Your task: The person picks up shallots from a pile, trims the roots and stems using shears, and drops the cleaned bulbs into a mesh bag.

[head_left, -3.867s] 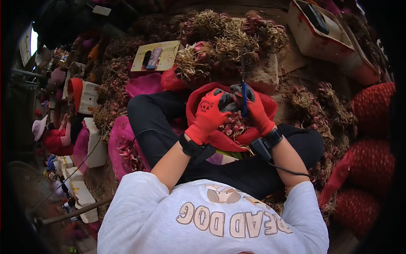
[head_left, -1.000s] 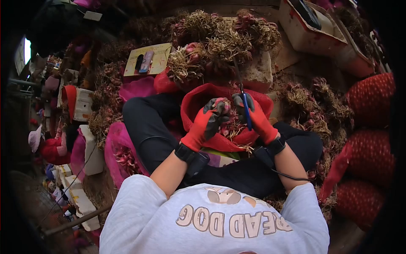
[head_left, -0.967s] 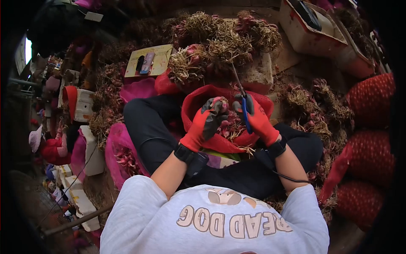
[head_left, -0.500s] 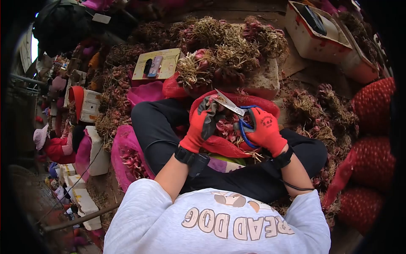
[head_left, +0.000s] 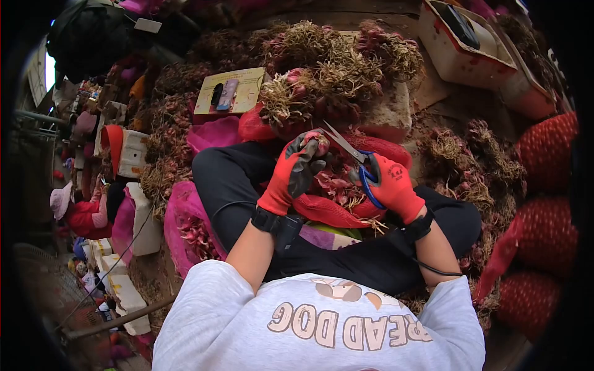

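Observation:
My left hand, in a red glove with a dark palm, has its fingers closed around a shallot. Scissors with blue-wrapped handles sit in my right hand, also gloved in red. Their blades point up and left, slightly parted, with the tips just right of the shallot. Below both hands, a red mesh bag lies open in my lap with loose shallots inside. The right fingers are partly hidden by the handles.
Bundles of dried-stem shallots lie ahead on a pale block. A yellow box carries a phone. Pink mesh is at my left, full red sacks at my right. Another person sits far left.
My right hand and the scissors have drawn a little to the right, away from the left hand, and the blades have parted. My left hand has turned, showing more of the shallot.

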`<state>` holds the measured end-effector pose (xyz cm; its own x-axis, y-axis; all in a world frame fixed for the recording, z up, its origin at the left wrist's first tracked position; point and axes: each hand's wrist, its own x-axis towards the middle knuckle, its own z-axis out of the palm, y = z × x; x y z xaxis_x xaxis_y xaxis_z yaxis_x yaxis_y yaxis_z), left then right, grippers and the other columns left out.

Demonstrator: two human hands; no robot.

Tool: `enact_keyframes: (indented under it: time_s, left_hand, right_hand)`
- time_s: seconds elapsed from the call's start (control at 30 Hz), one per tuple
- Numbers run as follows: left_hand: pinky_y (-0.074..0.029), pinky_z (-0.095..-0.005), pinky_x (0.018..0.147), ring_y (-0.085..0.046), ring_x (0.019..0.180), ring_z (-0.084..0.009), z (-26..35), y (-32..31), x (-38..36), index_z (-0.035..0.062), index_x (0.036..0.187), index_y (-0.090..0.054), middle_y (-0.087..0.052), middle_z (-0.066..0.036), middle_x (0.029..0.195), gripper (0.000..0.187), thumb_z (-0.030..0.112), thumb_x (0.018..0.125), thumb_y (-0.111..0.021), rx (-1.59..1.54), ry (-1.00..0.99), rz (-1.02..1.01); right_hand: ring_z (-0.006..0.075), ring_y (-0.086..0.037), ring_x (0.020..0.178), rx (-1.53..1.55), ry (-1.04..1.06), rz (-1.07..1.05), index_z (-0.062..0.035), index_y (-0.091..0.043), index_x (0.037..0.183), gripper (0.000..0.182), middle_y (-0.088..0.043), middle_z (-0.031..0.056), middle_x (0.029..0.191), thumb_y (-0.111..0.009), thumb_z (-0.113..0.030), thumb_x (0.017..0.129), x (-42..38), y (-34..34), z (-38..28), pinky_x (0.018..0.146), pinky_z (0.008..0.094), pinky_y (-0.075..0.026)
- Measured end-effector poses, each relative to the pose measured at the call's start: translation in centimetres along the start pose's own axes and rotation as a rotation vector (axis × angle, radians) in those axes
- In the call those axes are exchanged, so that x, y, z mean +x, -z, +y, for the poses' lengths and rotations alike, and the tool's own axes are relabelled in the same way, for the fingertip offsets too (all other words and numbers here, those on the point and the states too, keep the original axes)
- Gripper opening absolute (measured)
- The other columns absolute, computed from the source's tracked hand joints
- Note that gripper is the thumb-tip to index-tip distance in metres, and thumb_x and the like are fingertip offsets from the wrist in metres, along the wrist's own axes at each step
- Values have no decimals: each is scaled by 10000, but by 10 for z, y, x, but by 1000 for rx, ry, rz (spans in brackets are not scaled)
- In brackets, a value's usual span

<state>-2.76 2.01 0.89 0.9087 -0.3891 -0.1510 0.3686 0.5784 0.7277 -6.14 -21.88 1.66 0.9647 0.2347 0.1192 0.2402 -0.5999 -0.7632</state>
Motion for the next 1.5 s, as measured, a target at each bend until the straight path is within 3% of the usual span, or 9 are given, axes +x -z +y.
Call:
enact_keyframes:
  time_s: [0.27, 0.37, 0.5, 0.6, 0.83, 1.03, 1.23, 1.37, 1.5]
  left_hand:
    - [-522, -247, 655, -625, 810, -140, 3, -8, 4, 77, 1212, -503, -603, -22, 947, 337, 184, 914, -618, 139, 30, 95]
    - [-522, -242, 648, -619, 807, -130, 5, -14, 1, 72, 1220, -512, -606, -20, 920, 342, 155, 906, -620, 176, 37, 190]
    - [-483, -235, 704, -596, 842, -119, 7, -12, 3, 61, 1226, -511, -598, -13, 968, 367, 150, 893, -637, 307, 37, 119]
    - [-493, -242, 751, -597, 861, -92, -3, -10, 3, 39, 1192, -537, -626, -16, 995, 361, 79, 851, -647, 733, 38, -7]
    - [-502, -265, 717, -603, 855, -96, -22, -43, -4, 16, 1154, -551, -651, -28, 986, 375, 45, 801, -672, 1369, 84, -6]
    - [-502, -269, 770, -592, 896, -112, -26, -43, -5, 13, 1199, -536, -631, -45, 1032, 425, 29, 794, -664, 982, 111, 29]
    - [-484, -237, 833, -562, 957, -88, -28, -35, -7, 13, 1201, -537, -592, -43, 1096, 335, 26, 871, -594, 252, 206, 85]
    - [-505, -244, 840, -581, 962, -106, -35, -23, -4, 5, 1198, -533, -598, -29, 1065, 369, -72, 838, -517, 759, -83, 89]
    - [-511, -266, 844, -579, 969, -110, -42, -32, -7, 9, 1199, -535, -597, -30, 1067, 377, -84, 834, -524, 600, -125, 22]
  right_hand:
    - [366, -622, 755, -113, -62, -132, -36, -633, 950, 317, -657, 143, 791, -726, -271, 759, -3, -7, 6, 681, 397, -491]
    - [306, -662, 723, 141, -124, -134, -11, -638, 899, 246, -646, 142, 715, -723, -204, 771, -1, -4, -3, 673, 363, -495]
    - [193, -656, 803, 323, -206, -72, -43, -603, 1101, 396, -677, 110, 864, -755, -197, 770, 2, -15, 16, 697, 322, -501]
    - [90, -594, 837, 775, -191, 23, -8, -585, 1114, 430, -661, 67, 934, -776, -60, 733, 6, -19, 15, 753, 300, -507]
    - [135, -607, 930, 630, 5, 27, -7, -541, 1184, 432, -636, 65, 1016, -704, -19, 785, 9, -29, 11, 826, 299, -493]
    - [167, -626, 829, 626, -59, 104, -4, -568, 1102, 338, -647, 79, 898, -687, -62, 792, 13, -32, 18, 763, 297, -496]
    - [100, -577, 664, 1375, -489, 89, -26, -564, 1079, 246, -644, 52, 892, -628, -73, 846, 12, -28, 44, 588, 231, -475]
    - [107, -578, 639, 1199, -441, 80, -17, -537, 1097, 244, -642, 70, 884, -614, -96, 879, 16, -18, 27, 550, 245, -478]
    - [147, -634, 700, 1059, -165, 154, -17, -540, 1079, 229, -641, 87, 893, -616, -101, 881, 14, -36, 0, 597, 271, -533]
